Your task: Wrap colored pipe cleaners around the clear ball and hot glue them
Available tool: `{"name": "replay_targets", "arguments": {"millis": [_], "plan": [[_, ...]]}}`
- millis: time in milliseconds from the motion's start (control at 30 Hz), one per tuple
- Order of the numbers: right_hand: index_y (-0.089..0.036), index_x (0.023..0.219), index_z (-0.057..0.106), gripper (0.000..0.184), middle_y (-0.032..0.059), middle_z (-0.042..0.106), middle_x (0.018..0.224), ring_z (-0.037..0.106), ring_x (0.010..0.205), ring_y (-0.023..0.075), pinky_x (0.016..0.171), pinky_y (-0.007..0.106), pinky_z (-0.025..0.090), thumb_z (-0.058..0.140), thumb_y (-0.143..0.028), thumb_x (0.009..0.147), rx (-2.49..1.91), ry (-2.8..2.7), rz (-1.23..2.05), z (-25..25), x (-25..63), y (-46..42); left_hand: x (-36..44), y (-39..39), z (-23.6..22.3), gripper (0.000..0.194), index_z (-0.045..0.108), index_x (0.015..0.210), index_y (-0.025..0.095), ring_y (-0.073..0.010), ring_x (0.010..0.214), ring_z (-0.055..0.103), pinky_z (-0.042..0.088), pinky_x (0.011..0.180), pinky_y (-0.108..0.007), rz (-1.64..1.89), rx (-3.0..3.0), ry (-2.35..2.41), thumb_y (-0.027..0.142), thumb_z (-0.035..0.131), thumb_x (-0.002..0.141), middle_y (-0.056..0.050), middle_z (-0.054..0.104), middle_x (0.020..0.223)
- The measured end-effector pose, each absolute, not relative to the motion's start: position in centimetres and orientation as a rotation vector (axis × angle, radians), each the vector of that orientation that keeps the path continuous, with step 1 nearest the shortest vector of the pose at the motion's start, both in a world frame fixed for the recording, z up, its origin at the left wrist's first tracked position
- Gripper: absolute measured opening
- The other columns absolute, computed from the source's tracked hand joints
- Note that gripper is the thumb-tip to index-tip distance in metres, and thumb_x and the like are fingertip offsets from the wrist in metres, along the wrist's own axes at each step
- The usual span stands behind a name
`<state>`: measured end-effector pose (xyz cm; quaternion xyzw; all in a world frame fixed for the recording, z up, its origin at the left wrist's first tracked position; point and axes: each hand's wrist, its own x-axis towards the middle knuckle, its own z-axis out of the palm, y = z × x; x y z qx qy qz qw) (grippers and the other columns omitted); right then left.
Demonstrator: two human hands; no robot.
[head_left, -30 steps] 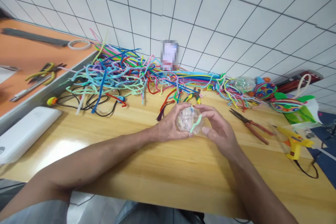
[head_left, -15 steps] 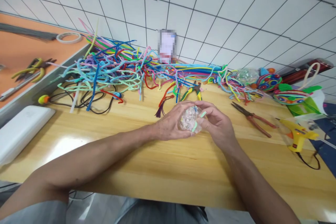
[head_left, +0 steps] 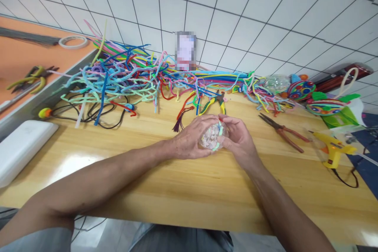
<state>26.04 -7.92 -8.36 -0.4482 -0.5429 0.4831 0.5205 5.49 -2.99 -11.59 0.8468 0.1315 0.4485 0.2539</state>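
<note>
A clear rounded ball (head_left: 209, 138) with pale, crumpled-looking filling is held between both hands above the wooden table. My left hand (head_left: 189, 138) wraps round its left side, thumb below and fingers over the top. Across the ball's right part runs a light green pipe cleaner (head_left: 219, 140), lying against the surface. My right hand (head_left: 238, 138) presses that strip to the ball with its thumb, the fingers bent behind the far edge. A small blue bit shows near the top of the ball. Just beyond the hands lie yellow-handled pliers (head_left: 213, 103) and a dark purple tassel (head_left: 178, 124).
A heap of coloured pipe cleaners (head_left: 118, 80) lines the wall. On the right are red-handled pliers (head_left: 285, 132), a yellow glue gun (head_left: 333, 149) and decorated fish-like crafts (head_left: 326, 106). A white power bank (head_left: 26, 147) sits left. A phone (head_left: 185, 50) leans on the wall.
The pipe cleaner's free end stuck out from the ball between my right fingers; now it lies along the ball's surface. My right hand has shifted slightly left, its thumb now pressing on the strip.
</note>
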Motion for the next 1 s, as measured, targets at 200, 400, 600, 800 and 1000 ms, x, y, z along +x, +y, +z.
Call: {"name": "replay_targets", "arguments": {"millis": [200, 400, 600, 800, 1000], "plan": [[-0.034, 0.128, 0.063, 0.054, 0.0041, 0.067, 0.141, 0.059, 0.136, 0.0272, 0.118, 0.047, 0.047, 0.088, -0.043, 0.081, -1.031, -1.236, 1.319, -8.0, 25.7, -8.2, 5.6, -3.3, -11.4, 0.089, 0.027, 0.164, 0.022, -0.0367, 0.150, 0.050, 0.046, 0.123, -0.064, 1.278, 2.419, 0.354, 0.026, 0.076, 0.089, -0.022, 0.052, 0.154], [-0.034, 0.127, 0.067, 0.052, 0.0029, 0.068, 0.136, 0.059, 0.132, 0.0264, 0.114, 0.044, 0.049, 0.086, -0.039, 0.079, -1.004, -1.204, 1.370, -7.9, 25.5, -8.3, 5.6, -3.3, -11.5, 0.090, 0.025, 0.165, 0.020, -0.0364, 0.151, 0.050, 0.046, 0.124, -0.066, 1.319, 2.478, 0.305, 0.027, 0.076, 0.091, -0.023, 0.054, 0.154], [-0.032, 0.119, 0.067, 0.049, 0.0036, 0.070, 0.127, 0.061, 0.124, 0.0273, 0.107, 0.044, 0.053, 0.082, -0.034, 0.072, -1.044, -1.153, 1.368, -7.7, 25.2, -8.1, 5.6, -3.3, -11.8, 0.091, 0.024, 0.166, 0.019, -0.0358, 0.153, 0.048, 0.045, 0.125, -0.064, 1.299, 2.527, 0.297, 0.028, 0.075, 0.092, -0.023, 0.052, 0.157], [-0.031, 0.115, 0.068, 0.048, 0.0035, 0.072, 0.129, 0.063, 0.127, 0.0292, 0.111, 0.047, 0.053, 0.080, -0.033, 0.069, -1.049, -1.109, 1.347, -7.8, 24.9, -8.1, 5.9, -3.2, -12.4, 0.098, 0.021, 0.167, 0.023, -0.0388, 0.154, 0.046, 0.045, 0.124, -0.065, 1.278, 2.498, 0.343, 0.035, 0.080, 0.090, -0.024, 0.050, 0.158], [-0.032, 0.117, 0.071, 0.043, 0.0024, 0.077, 0.127, 0.068, 0.124, 0.0314, 0.111, 0.055, 0.053, 0.076, -0.044, 0.076, -1.000, -0.889, 1.424, -8.0, 26.3, -7.2, 5.4, -2.4, -12.9, 0.135, 0.009, 0.170, 0.025, -0.0466, 0.161, 0.033, 0.035, 0.127, -0.071, 1.270, 2.359, 0.523, 0.070, 0.089, 0.072, -0.027, 0.034, 0.169]]}}
